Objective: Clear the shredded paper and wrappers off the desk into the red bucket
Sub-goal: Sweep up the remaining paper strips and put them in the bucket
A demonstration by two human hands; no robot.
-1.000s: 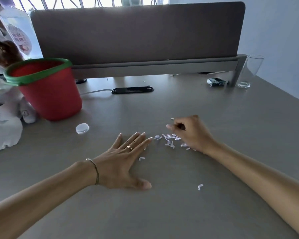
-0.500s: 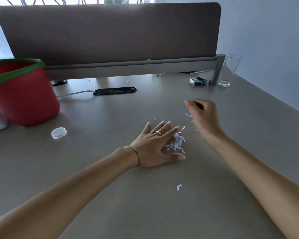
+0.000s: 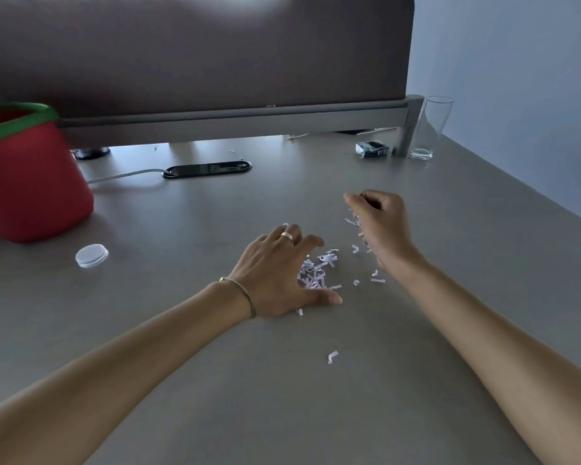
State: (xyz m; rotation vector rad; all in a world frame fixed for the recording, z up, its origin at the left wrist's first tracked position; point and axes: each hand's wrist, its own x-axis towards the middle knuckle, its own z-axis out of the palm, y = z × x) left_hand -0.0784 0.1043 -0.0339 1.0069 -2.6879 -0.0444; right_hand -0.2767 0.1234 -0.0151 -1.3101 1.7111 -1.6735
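A small heap of white shredded paper lies mid-desk. My left hand rests on the desk beside it, fingers curled around the heap's left side. Raised just right of the heap, my right hand is loosely closed, and shreds are falling from under it. Loose scraps lie near it, and one more scrap sits nearer me. The red bucket with a green rim stands at the far left. A crumpled dark wrapper lies at the back right.
A white bottle cap lies in front of the bucket. A black cable port with a white cord sits near the divider panel. An empty glass stands at the back right by the wall.
My left hand slid right and curled around the gathered heap. My right hand lifted off the desk and is dropping shreds. The view shifted right, pushing the bucket to the frame's edge.
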